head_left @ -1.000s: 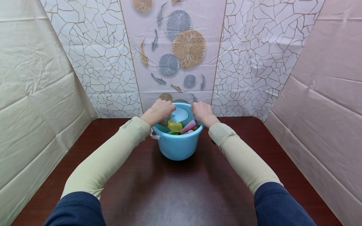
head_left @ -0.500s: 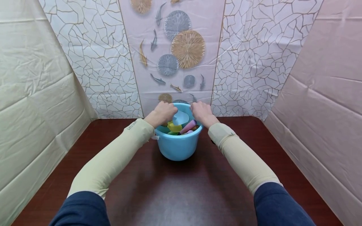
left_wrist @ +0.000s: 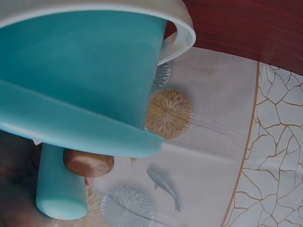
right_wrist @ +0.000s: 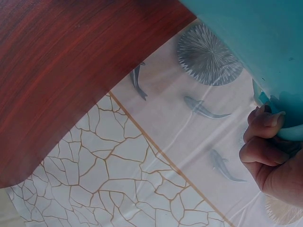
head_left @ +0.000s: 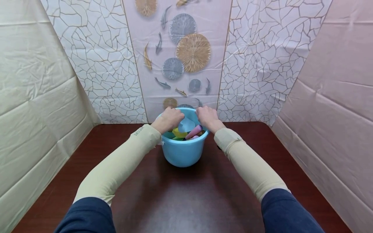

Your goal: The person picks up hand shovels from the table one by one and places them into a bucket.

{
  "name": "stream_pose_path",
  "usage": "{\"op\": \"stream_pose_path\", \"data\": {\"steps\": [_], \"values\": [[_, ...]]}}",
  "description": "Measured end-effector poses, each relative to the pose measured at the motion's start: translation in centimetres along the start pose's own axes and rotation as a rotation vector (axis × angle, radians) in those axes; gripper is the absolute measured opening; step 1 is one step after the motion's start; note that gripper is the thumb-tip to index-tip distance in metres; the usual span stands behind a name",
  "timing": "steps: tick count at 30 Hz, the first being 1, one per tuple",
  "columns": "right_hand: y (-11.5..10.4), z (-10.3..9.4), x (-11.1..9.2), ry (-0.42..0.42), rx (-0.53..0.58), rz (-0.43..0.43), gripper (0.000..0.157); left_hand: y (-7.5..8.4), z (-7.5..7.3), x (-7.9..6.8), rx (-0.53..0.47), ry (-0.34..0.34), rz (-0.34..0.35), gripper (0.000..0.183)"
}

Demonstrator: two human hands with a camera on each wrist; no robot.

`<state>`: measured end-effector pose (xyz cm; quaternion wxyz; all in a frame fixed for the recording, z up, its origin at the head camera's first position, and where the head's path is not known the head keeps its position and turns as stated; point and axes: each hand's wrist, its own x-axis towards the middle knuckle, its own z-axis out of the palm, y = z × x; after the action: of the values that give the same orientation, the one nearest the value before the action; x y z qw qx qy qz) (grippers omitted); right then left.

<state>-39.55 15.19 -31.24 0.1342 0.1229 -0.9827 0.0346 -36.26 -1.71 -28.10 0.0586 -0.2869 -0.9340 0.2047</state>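
A light-blue bucket (head_left: 182, 153) stands at the back of the table, holding several coloured utensils. Inside it show a yellow piece (head_left: 178, 132) and a purple handle (head_left: 194, 132). My left hand (head_left: 170, 118), over the bucket's left side, grips a light-blue utensil with a broad blade (head_left: 186, 125). Its thick teal handle (left_wrist: 61, 189) sticks out past the rim in the left wrist view, beside a brown wooden handle end (left_wrist: 89, 163). My right hand (right_wrist: 272, 151) holds the bucket's rim at the right, fingers curled over it.
The white carrying handle (left_wrist: 182, 35) hangs on the bucket's left side. A dark red-brown table (head_left: 186, 200) runs toward me. Patterned cloth (head_left: 262, 64) closes the back, and pale cloth walls (head_left: 32, 103) stand on both sides.
My left hand has moved slightly right and down into the bucket's opening, and the light-blue utensil has gone with it. The right hand stays on the rim.
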Motion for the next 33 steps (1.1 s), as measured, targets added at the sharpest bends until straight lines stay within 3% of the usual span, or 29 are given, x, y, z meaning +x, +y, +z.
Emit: {"op": "stream_pose_path", "data": {"steps": [8, 33], "values": [[0.0, 0.0, 0.1, -0.006, -0.004, 0.005, 0.035, 0.1, 0.7, 0.6, -0.008, 0.024, 0.002, 0.018], [0.1, -0.2, -0.1, -0.014, 0.006, -0.004, 0.034, 1.0, 1.2, 1.3, 0.018, -0.019, 0.048, 0.018]]}}
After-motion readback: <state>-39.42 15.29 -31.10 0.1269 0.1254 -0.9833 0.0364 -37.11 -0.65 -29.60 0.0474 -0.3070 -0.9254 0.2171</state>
